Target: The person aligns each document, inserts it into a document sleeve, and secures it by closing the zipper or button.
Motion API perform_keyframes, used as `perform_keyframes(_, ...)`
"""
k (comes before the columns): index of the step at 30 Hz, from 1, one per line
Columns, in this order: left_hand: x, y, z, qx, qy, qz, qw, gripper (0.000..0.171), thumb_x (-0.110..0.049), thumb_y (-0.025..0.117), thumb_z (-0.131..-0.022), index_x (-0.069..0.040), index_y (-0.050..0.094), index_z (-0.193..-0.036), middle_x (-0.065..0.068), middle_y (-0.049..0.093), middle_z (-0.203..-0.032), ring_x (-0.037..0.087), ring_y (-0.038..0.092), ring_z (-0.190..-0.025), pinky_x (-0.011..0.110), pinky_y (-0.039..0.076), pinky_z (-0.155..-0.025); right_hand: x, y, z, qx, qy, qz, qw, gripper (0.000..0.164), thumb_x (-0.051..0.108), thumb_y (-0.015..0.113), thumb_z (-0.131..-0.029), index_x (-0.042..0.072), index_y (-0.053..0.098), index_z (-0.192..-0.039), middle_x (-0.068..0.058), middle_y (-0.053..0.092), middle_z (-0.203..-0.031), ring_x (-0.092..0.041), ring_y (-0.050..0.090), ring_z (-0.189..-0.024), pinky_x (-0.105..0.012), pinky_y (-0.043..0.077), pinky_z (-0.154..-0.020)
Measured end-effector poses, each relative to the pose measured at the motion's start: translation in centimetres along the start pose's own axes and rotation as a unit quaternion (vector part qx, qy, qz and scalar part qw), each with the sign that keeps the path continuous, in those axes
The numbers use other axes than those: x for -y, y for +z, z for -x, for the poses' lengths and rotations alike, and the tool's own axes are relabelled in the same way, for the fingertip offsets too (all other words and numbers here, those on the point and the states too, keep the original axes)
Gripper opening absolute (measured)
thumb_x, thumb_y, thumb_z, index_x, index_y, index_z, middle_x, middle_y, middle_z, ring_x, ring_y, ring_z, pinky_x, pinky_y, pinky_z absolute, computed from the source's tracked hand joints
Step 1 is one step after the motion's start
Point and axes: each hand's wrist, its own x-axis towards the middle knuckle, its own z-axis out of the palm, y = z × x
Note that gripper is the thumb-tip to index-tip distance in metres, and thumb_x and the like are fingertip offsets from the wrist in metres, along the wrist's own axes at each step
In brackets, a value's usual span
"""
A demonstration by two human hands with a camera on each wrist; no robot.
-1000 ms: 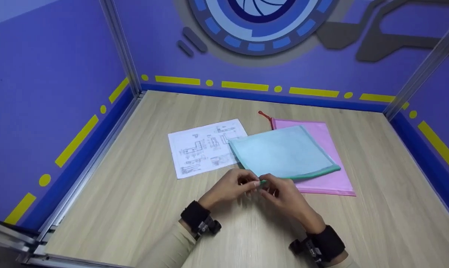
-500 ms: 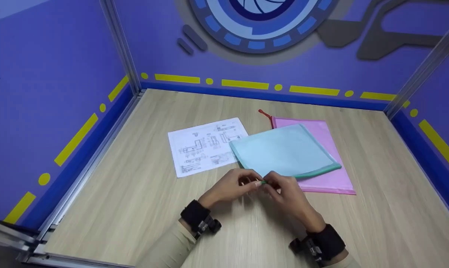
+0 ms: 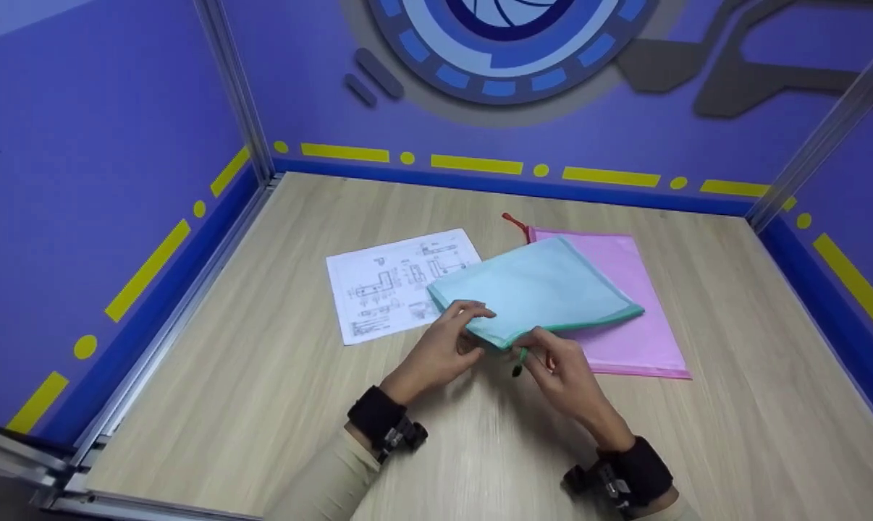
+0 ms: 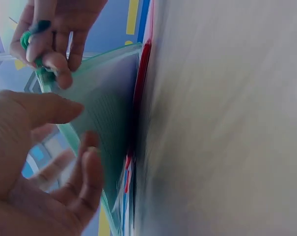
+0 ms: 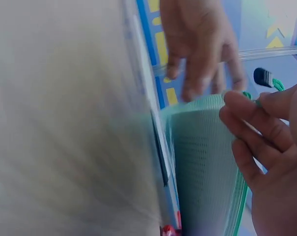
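Observation:
My right hand (image 3: 563,369) pinches the near corner of a light green zipper pouch (image 3: 538,282), where a green cord pull with a black end (image 3: 517,370) hangs down. In the right wrist view that cord pull (image 5: 263,77) sticks out past the thumb and forefinger. The pouch's near corner is lifted above the table. At the pouch's near left edge, my left hand (image 3: 440,351) has its fingers and thumb spread apart, with nothing gripped. The left wrist view shows this left hand (image 4: 45,157) with a gap between thumb and fingers, beside the mesh side of the pouch.
Beneath the green pouch lies a pink zipper pouch (image 3: 635,351) with a red cord pull (image 3: 515,223) at its far left corner. A printed sheet of technical drawings (image 3: 378,297) lies to the left, partly covered. Purple panels (image 3: 321,79) border the wooden table (image 3: 263,376).
My left hand has let go of the corner and cord pull and opened, reaching farther over the pouch. The green pouch has shifted slightly left, and its cord pull now hangs from my right hand.

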Motion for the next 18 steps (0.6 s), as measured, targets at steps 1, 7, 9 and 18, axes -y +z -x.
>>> perform_keyframes(1, 0.1, -0.1, 0.0, 0.0, -0.003, -0.016, 0.9999, 0.052, -0.005, 0.071, -0.099, -0.02, 0.06, -0.147, 0.006, 0.049, -0.155, 0.022, 0.062, -0.124, 0.032, 0.054, -0.093, 0.0, -0.1, 0.0, 0.003, 0.005, -0.02, 1.0, 0.027, -0.01, 0.062, -0.101, 0.014, 0.073, -0.107, -0.001, 0.077, -0.092, -0.007, 0.055, -0.066, -0.023, 0.039, -0.054)
perform_keyframes(7, 0.4, -0.3, -0.2, 0.004, 0.006, -0.009, 0.9999, 0.038, -0.008, 0.064, -0.106, -0.016, 0.068, -0.143, 0.011, 0.061, -0.15, 0.022, 0.053, -0.143, 0.041, 0.042, -0.118, -0.3, -0.8, -0.2, 0.029, 0.025, -0.046, 0.998, 0.018, -0.002, 0.065, -0.102, 0.011, 0.071, -0.112, -0.006, 0.076, -0.098, -0.016, 0.067, -0.077, -0.028, 0.049, -0.062)
perform_keyframes(9, 0.6, -0.4, -0.3, -0.033, 0.005, 0.001, 0.9994, 0.036, -0.005, 0.063, -0.106, -0.014, 0.071, -0.14, 0.013, 0.064, -0.146, 0.023, 0.057, -0.14, 0.041, 0.044, -0.117, -0.9, -1.2, -0.1, 0.026, 0.028, 0.017, 0.999, 0.018, -0.001, 0.07, -0.099, 0.008, 0.07, -0.114, -0.008, 0.075, -0.102, -0.022, 0.068, -0.085, -0.036, 0.053, -0.072)
perform_keyframes(18, 0.6, -0.8, -0.3, -0.161, -0.045, 0.035, 0.9853, 0.037, 0.002, 0.062, -0.104, -0.01, 0.072, -0.137, 0.021, 0.061, -0.147, 0.03, 0.055, -0.141, 0.042, 0.05, -0.11, -3.7, -3.1, 1.3, 0.041, 0.24, 0.291, 0.925, 0.053, 0.028, 0.083, -0.093, -0.006, 0.062, -0.128, -0.035, 0.058, -0.132, -0.056, 0.056, -0.12, -0.07, 0.047, -0.093)
